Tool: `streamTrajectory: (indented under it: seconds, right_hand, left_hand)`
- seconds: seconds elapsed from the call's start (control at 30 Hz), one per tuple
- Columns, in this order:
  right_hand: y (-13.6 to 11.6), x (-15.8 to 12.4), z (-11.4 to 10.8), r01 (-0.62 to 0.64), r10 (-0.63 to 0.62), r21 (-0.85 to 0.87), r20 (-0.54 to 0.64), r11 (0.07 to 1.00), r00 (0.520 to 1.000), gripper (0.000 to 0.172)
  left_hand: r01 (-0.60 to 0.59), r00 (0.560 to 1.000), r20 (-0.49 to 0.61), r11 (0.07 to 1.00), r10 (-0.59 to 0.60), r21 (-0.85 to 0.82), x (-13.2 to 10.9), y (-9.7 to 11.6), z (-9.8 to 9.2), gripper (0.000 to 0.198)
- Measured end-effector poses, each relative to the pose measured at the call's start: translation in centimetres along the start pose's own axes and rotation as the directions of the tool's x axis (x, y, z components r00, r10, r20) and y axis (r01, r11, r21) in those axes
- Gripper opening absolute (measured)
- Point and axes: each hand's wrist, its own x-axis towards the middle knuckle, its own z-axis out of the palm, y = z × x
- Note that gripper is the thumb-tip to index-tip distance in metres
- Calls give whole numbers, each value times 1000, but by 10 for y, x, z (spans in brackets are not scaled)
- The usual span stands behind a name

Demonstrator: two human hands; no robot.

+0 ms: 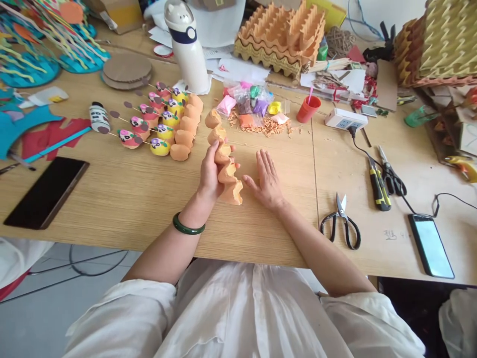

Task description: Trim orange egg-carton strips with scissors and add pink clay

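My left hand (212, 171) is wrapped round an orange strip of egg carton cups (224, 154), tilted up so its scalloped edge faces right. Flat on the wooden table, just right of the strip, lies my right hand (269, 183), fingers stretched and holding nothing. Beyond my left hand stand rows of egg carton cups: a plain orange row (185, 130), a yellow decorated row (164, 130) and a red decorated row (134, 132) with sticks and brown discs. Orange shreds (266, 128) lie past my hands, beside bags of coloured clay (255, 102).
Scissors (340, 219), a box cutter (379, 186) and a lit phone (431, 246) lie to the right. A red cup (308, 109) and a power strip (346, 120) stand farther back. At left are a dark phone (46, 191) and a white bottle (190, 54). Egg trays (276, 42) are stacked behind.
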Motion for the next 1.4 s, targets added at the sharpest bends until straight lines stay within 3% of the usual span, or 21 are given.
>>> streamTrajectory:
  seconds: [0.07,0.1,0.17,0.27,0.33,0.37,0.43,0.53,0.6,0.67,0.73,0.8,0.83,0.93,0.97,1.0,1.03,1.13,1.17,1.27,1.4]
  right_hand:
    - [0,-1,-13,194,-190,113,-49,974,981,80]
    - [0,-11,-20,328,-329,184,-26,926,944,77]
    - [-3,-44,-33,512,-566,369,49,776,823,76]
    - [-12,-91,-36,557,-752,554,213,619,624,87]
    - [-11,-97,-28,602,-807,543,316,585,499,79]
    - [-7,-88,-23,630,-821,527,336,570,461,75]
    - [9,-49,-14,664,-803,452,318,595,504,73]
    - [42,40,-9,685,-756,322,289,654,587,72]
    - [60,95,-13,653,-699,251,261,715,666,66]
    - [66,127,-19,602,-642,236,174,763,746,66]
    - [62,131,-25,575,-611,266,71,773,788,64]
    - [52,109,-30,558,-598,318,38,767,801,58]
    - [47,94,-32,563,-626,364,74,742,777,57]
    - [44,51,-37,594,-760,502,239,629,604,59]
    - [47,44,-38,591,-774,521,259,616,578,59]
    - [52,41,-39,583,-766,522,254,622,590,58]
    - [58,43,-39,574,-739,501,227,647,634,56]
    - [71,68,-38,502,-544,314,57,806,837,54]
    - [72,78,-37,461,-473,232,-4,857,881,53]
    - [59,106,-37,404,-397,145,-75,903,915,48]
    - [19,126,-42,375,-384,-125,-66,919,921,35]
  left_hand:
    - [-33,999,-21,999,33,-5,0,6,0,23]
    - [-49,998,-31,999,49,1,-1,9,0,25]
    - [-62,997,-47,998,62,13,-3,18,1,29]
    - [-29,999,-46,999,28,-19,-8,29,5,33]
    - [19,999,-27,997,-21,-76,-9,33,6,34]
    - [44,999,-22,994,-47,-104,-9,33,7,35]
    - [76,997,-20,986,-80,-146,-8,33,8,36]
    - [82,996,-21,981,-87,-178,-6,30,8,32]
    - [91,995,-21,978,-97,-187,-5,28,7,30]
    - [104,993,-30,977,-111,-184,-4,26,7,31]
    - [107,992,-44,979,-116,-172,-3,25,6,31]
    - [108,992,-53,982,-117,-157,-2,24,6,29]
    - [114,991,-56,981,-124,-155,-2,23,6,28]
    - [171,982,-46,969,-182,-178,-4,21,7,24]
    - [196,978,-39,963,-207,-187,-5,20,7,23]
    - [217,973,-30,957,-227,-193,-6,19,8,23]
    - [234,970,-20,953,-242,-194,-6,18,8,23]
    - [258,965,-7,951,-263,-170,-6,14,7,25]
    - [257,965,-16,953,-263,-159,-5,13,6,25]
    - [226,971,-45,965,-234,-137,0,11,2,25]
    - [171,980,-91,983,-177,-72,5,9,-2,28]
